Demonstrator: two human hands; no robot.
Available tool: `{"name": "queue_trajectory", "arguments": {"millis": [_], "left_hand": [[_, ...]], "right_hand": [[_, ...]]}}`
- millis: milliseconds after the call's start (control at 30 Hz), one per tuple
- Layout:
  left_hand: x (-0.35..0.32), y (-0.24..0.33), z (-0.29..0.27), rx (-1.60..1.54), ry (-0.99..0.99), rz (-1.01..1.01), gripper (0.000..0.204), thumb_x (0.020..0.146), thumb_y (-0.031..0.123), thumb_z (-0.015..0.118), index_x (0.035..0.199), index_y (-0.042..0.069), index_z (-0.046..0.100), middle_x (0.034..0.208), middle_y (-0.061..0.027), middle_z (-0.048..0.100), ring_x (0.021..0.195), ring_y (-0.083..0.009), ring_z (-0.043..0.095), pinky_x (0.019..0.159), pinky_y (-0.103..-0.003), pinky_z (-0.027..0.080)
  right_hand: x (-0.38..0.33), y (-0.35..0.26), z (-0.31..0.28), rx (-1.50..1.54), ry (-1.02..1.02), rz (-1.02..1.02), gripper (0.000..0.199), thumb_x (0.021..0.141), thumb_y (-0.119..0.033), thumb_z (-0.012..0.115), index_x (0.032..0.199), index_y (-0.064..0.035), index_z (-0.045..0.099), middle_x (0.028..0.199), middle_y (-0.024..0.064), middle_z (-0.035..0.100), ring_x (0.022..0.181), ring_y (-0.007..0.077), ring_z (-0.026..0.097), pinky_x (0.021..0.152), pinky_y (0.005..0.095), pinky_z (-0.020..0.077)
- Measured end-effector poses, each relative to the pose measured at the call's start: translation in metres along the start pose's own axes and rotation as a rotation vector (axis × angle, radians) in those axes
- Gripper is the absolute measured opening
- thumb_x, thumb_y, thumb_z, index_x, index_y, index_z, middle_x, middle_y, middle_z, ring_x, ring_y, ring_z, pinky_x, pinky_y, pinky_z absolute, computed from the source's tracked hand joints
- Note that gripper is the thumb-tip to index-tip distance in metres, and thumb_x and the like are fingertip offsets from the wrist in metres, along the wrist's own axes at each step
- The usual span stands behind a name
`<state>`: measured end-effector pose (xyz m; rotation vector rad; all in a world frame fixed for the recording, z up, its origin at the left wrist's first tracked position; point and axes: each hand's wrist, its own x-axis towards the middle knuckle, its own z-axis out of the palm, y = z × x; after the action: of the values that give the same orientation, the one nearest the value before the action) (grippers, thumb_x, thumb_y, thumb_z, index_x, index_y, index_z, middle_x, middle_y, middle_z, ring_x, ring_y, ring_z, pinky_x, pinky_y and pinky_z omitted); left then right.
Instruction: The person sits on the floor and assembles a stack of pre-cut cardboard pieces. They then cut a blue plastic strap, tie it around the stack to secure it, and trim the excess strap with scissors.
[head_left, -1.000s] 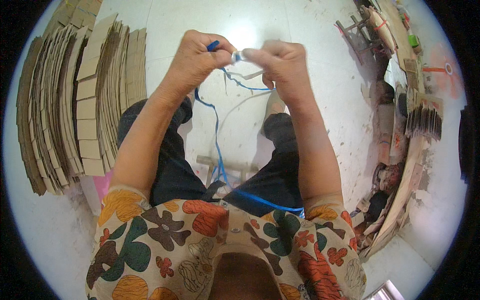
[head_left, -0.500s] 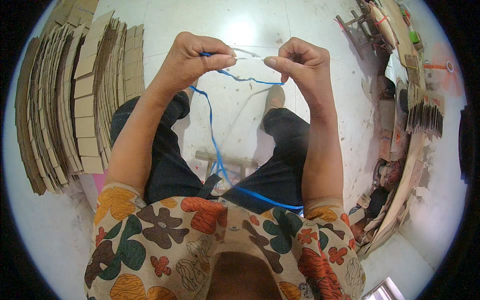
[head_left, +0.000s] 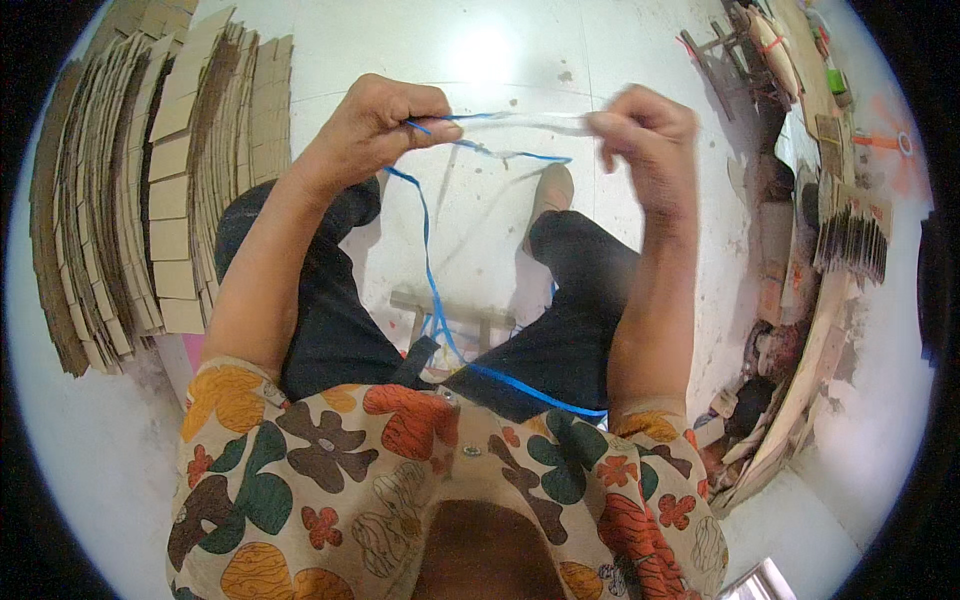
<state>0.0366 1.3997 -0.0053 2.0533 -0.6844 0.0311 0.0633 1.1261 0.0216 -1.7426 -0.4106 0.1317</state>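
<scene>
My left hand [head_left: 390, 125] is closed, pinching a thin blue strap [head_left: 425, 240] together with one end of a white strip [head_left: 535, 122]. Stretched almost level, the white strip runs across to my right hand [head_left: 648, 135], whose thumb and finger pinch its other end; that hand is smeared by motion. A short length of the blue strap sticks out rightward below the white strip and ends in the air. Another length hangs from my left hand to my lap, then bends right across my dark trousers [head_left: 540, 365]. Exactly how strap and strip join is hidden in my left fingers.
Tall stacks of flattened cardboard [head_left: 180, 190] stand along the left. On the right are a wooden stool [head_left: 715, 75], a bundle of cardboard pieces [head_left: 850, 245], an orange fan [head_left: 880, 142] and assorted clutter against a board [head_left: 815, 350]. A wooden frame [head_left: 480, 322] lies between my legs.
My right hand has moved to the right, away from my left, so a longer stretch of the white strip shows between them. The left hand has shifted slightly.
</scene>
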Motion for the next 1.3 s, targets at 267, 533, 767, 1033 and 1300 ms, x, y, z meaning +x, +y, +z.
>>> {"name": "queue_trajectory", "arguments": {"millis": [267,533,767,1033,1300], "left_hand": [[-0.028,-0.041,-0.083,0.422,0.256,-0.354,0.013,0.080,0.015,0.061,0.074,0.004,0.060,0.061,-0.0071,0.051,0.054,-0.0162,0.046,0.050,-0.029,0.038],[0.003,0.008,-0.008,0.905,0.045,-0.005,0.011,0.071,0.006,0.055,0.082,0.006,0.053,0.075,-0.0074,0.053,0.071,-0.0218,0.059,0.055,-0.032,0.049],[0.011,0.023,-0.012,0.370,0.598,0.114,0.028,0.075,0.007,0.064,0.102,-0.001,0.062,0.094,-0.0119,0.064,0.074,-0.0150,0.061,0.063,-0.028,0.050],[0.008,0.014,0.006,-1.133,0.411,-0.654,0.024,0.077,0.022,0.070,0.090,0.002,0.064,0.054,0.0051,0.046,0.038,-0.0008,0.029,0.033,-0.015,0.020],[0.008,0.018,0.005,-0.860,0.569,-0.690,0.020,0.078,0.023,0.070,0.071,0.007,0.059,0.052,0.0038,0.047,0.038,-0.0013,0.031,0.032,-0.016,0.020]], "right_hand": [[-0.051,0.051,-0.201,-1.201,1.251,0.303,0.025,0.068,-0.011,0.074,0.089,0.0013,0.064,0.085,0.0154,0.065,0.071,0.0252,0.061,0.065,0.0391,0.0524],[0.008,0.021,0.026,-0.491,0.003,-0.101,0.095,0.059,-0.018,0.081,0.137,-0.0005,0.030,0.134,0.0194,0.042,0.125,0.0264,0.040,0.103,0.0364,0.0321],[0.017,-0.003,0.075,0.318,0.141,0.400,0.019,0.087,-0.012,0.053,0.095,0.0017,0.062,0.046,-0.0017,0.044,0.033,0.0029,0.034,0.028,0.0178,0.0254],[0.013,-0.005,0.091,0.159,-0.040,0.185,0.019,0.087,-0.012,0.053,0.099,-0.0011,0.064,0.051,-0.0003,0.048,0.037,0.0040,0.039,0.033,0.0187,0.0291],[0.009,-0.005,0.096,0.270,0.005,0.462,0.017,0.087,-0.009,0.051,0.093,-0.0013,0.064,0.054,0.0021,0.052,0.038,0.0044,0.040,0.034,0.0192,0.0301]]}}
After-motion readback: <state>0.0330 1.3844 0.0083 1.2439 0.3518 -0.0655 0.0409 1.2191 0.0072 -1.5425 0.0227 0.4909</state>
